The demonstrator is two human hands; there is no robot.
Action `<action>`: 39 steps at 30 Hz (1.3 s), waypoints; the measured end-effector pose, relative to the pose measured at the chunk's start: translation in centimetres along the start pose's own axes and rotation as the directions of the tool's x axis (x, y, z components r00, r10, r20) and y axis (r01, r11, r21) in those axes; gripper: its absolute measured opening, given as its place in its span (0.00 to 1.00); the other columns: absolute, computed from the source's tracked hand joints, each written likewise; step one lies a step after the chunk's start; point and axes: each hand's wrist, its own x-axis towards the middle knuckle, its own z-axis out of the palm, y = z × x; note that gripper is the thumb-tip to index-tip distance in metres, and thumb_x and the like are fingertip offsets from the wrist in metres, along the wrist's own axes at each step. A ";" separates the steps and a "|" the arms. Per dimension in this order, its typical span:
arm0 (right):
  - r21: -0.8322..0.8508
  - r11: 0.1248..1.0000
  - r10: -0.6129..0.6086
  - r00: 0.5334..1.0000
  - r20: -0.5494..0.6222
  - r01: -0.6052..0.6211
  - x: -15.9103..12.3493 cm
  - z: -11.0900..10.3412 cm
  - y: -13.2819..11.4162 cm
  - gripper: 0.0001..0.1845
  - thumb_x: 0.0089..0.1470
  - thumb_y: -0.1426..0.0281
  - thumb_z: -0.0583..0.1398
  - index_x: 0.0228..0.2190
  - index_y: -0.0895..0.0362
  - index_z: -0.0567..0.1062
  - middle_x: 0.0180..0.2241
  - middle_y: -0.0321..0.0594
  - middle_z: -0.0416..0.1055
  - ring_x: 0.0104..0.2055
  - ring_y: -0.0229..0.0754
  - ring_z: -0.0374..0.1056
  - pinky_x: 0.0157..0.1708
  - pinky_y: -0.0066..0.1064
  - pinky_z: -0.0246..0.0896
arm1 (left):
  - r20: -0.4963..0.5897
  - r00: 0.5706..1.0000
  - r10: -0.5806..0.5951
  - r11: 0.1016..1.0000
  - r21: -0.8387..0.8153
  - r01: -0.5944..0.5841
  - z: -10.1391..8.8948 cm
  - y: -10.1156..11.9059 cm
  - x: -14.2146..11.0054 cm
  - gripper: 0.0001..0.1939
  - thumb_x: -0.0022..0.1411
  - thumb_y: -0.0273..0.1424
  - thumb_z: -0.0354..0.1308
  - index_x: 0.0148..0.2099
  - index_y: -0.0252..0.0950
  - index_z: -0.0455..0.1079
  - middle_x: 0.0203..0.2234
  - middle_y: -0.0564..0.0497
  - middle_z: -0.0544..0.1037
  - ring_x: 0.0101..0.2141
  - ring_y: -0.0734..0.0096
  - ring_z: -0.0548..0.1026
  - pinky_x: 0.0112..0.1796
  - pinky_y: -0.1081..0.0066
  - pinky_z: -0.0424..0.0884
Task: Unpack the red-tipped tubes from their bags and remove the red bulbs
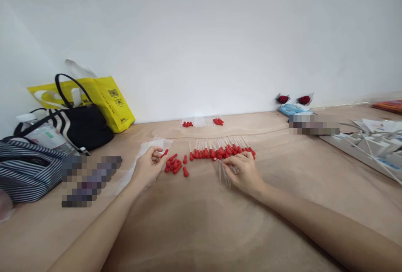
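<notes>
Reaching fwd, R hand [244, 172] palm-dn

Pixelated patches [94, 180] mask whatever lies at either side of the bench [201, 221], and the right hand [245, 171] covers part of the clear tubes [220, 177]. Print on the yellow bag [106, 96] is too small to read. The picture's edges cut off the striped bag [28, 175], power strip [373, 154], red packet [389, 106] and both forearms [100, 217].

A table [176, 230] and white wall [201, 45] show a room, kind unclear.
</notes>
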 end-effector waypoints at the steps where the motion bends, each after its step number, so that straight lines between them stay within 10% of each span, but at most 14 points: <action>1: -0.008 1.000 -0.025 1.000 -0.007 0.025 0.2 0.3 -0.2 0.07 0.51 0.72 0.54 0.26 0.56 0.72 0.21 0.33 0.71 0.25 0.33 0.62 0.37 0.32 0.47 | 0.018 1.000 -0.008 0.999 0.034 0.007 0.0 -0.4 0.1 0.17 0.47 0.40 0.55 0.38 0.36 0.64 0.24 0.53 0.70 0.23 0.73 0.69 0.26 0.73 0.67; 13: -0.072 0.993 -0.085 0.983 0.163 0.098 -0.4 2.1 -2.4 0.05 0.47 0.71 0.56 0.24 0.55 0.72 0.20 0.34 0.67 0.29 0.37 0.60 0.42 0.39 0.40 | 0.244 0.962 -0.125 0.974 0.217 0.071 -1.1 -0.4 0.2 0.16 0.51 0.44 0.46 0.29 0.37 0.66 0.22 0.51 0.75 0.25 0.67 0.72 0.26 0.72 0.63; 22: -0.052 0.994 -0.075 0.929 0.362 0.101 -0.4 1.4 -3.0 0.16 0.48 0.56 0.55 0.26 0.56 0.72 0.26 0.37 0.66 0.34 0.39 0.59 0.43 0.41 0.39 | 0.120 0.992 -0.044 0.906 0.422 -0.011 -1.1 1.4 -0.4 0.15 0.52 0.41 0.47 0.33 0.37 0.68 0.30 0.50 0.75 0.30 0.66 0.71 0.30 0.71 0.63; 26: -0.017 0.995 -0.086 0.952 0.295 0.095 -0.3 1.0 -2.8 0.16 0.50 0.57 0.55 0.28 0.55 0.73 0.28 0.37 0.67 0.34 0.39 0.59 0.43 0.40 0.39 | 0.164 0.984 0.064 0.846 0.514 -0.141 0.5 4.0 -0.1 0.17 0.53 0.43 0.46 0.32 0.38 0.71 0.32 0.47 0.74 0.39 0.59 0.68 0.38 0.65 0.62; 32: -0.067 0.995 -0.065 0.992 0.111 0.073 -1.2 -0.7 -0.3 0.10 0.51 0.64 0.55 0.27 0.55 0.74 0.27 0.38 0.68 0.31 0.37 0.60 0.42 0.38 0.40 | 0.313 0.942 -0.121 0.805 0.587 -0.092 3.9 7.0 2.9 0.20 0.52 0.47 0.46 0.25 0.41 0.73 0.34 0.46 0.75 0.45 0.51 0.65 0.43 0.55 0.57; 39: -0.156 0.987 -0.040 0.999 0.035 0.045 -2.1 -2.6 3.1 0.10 0.51 0.69 0.55 0.23 0.55 0.73 0.27 0.37 0.68 0.30 0.36 0.61 0.41 0.38 0.40 | 0.401 0.867 -0.297 0.812 0.584 0.009 6.3 7.2 5.7 0.13 0.46 0.35 0.52 0.15 0.37 0.70 0.15 0.48 0.74 0.29 0.60 0.73 0.34 0.65 0.64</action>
